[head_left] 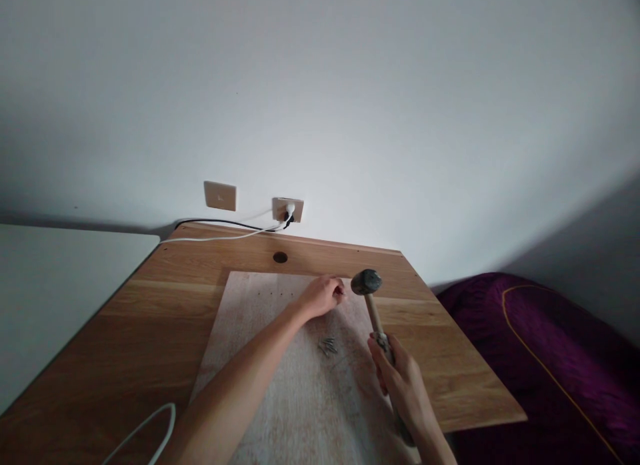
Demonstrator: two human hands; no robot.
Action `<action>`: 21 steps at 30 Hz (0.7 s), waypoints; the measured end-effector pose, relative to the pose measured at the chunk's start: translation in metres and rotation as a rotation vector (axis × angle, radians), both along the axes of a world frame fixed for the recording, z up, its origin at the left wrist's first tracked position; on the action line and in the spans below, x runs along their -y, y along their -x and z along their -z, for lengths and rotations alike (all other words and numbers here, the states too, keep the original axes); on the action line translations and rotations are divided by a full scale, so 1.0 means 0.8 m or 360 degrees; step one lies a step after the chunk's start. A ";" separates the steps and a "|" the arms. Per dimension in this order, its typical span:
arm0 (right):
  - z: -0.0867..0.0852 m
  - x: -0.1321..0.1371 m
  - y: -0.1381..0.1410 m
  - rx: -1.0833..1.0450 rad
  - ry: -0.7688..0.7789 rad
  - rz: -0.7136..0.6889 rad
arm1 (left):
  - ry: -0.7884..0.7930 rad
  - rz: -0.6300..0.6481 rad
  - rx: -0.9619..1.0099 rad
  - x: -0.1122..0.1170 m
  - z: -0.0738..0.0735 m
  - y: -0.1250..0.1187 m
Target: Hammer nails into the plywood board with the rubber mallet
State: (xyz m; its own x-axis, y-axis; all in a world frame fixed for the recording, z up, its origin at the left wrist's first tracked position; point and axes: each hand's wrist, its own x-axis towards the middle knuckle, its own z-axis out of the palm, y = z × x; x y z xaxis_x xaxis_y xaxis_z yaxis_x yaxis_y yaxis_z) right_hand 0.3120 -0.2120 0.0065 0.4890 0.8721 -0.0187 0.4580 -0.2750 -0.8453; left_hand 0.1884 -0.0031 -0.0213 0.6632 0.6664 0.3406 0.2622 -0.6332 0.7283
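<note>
My right hand [404, 378] is wrapped round the handle of a rubber mallet [367, 282]. The black head is raised above the board's right edge, just right of my left hand [323, 295]. That left hand is closed in a pinch low over the far part of a pale wooden board [295, 405]; whatever its fingers hold is hidden. A small heap of nails [329, 345] lies on the board, nearer me than the left hand. Left of that hand, a row of small dark dots [271, 293] runs along the board; I cannot tell whether they are nail heads or holes.
The board lies on a wooden table [150, 318] with a round cable hole [281, 257]. Behind it, cables run to a wall socket [295, 208]. A white cable [167, 418] loops at the front left. A white panel [65, 285] borders the left; purple fabric [540, 338] the right.
</note>
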 end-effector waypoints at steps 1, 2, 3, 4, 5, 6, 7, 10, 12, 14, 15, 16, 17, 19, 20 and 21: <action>0.000 0.000 0.000 0.0013 -0.0003 -0.0007 | 0.0006 -0.0012 -0.0009 0.000 0.000 0.000; 0.000 0.000 0.000 0.0029 -0.0003 -0.0015 | 0.0006 -0.0029 -0.0015 0.001 0.000 0.001; 0.000 0.000 0.000 0.0044 -0.0002 -0.0026 | 0.0001 -0.0052 -0.0014 0.001 -0.001 0.001; 0.000 -0.001 -0.001 0.0058 0.0001 -0.0043 | -0.0007 -0.0073 -0.0010 0.002 -0.001 0.002; 0.001 -0.001 -0.001 0.0070 0.0006 -0.0060 | -0.0014 -0.0083 -0.0005 0.003 -0.001 0.003; 0.001 -0.001 -0.001 0.0080 0.0015 -0.0078 | -0.0019 -0.0086 0.0000 0.003 -0.001 0.004; 0.002 -0.002 -0.001 0.0088 0.0026 -0.0097 | -0.0018 -0.0082 0.0005 0.004 -0.001 0.005; 0.002 -0.003 0.001 0.0111 0.0059 -0.0125 | -0.0016 -0.0053 0.0009 0.004 -0.001 0.007; 0.001 -0.002 0.002 0.0110 0.0075 -0.0129 | -0.0022 -0.0036 0.0010 0.003 0.000 0.007; 0.000 -0.002 0.003 0.0101 0.0089 -0.0129 | -0.0027 -0.0013 0.0017 0.003 0.000 0.007; 0.000 -0.002 0.003 0.0100 0.0095 -0.0130 | -0.0025 -0.0006 0.0025 0.002 0.000 0.006; 0.000 -0.002 0.003 0.0104 0.0098 -0.0136 | -0.0020 -0.0001 0.0033 0.002 0.000 0.006; -0.001 -0.002 0.002 0.0113 0.0101 -0.0147 | -0.0013 0.0001 0.0039 0.002 0.000 0.006; -0.001 -0.004 0.002 0.0137 0.0110 -0.0172 | 0.0003 0.0001 0.0042 0.002 0.000 0.005; -0.002 -0.005 0.002 0.0146 0.0122 -0.0182 | 0.0010 -0.0002 0.0039 0.003 0.000 0.005; -0.002 -0.006 0.001 0.0151 0.0138 -0.0184 | 0.0014 -0.0004 0.0035 0.003 -0.001 0.005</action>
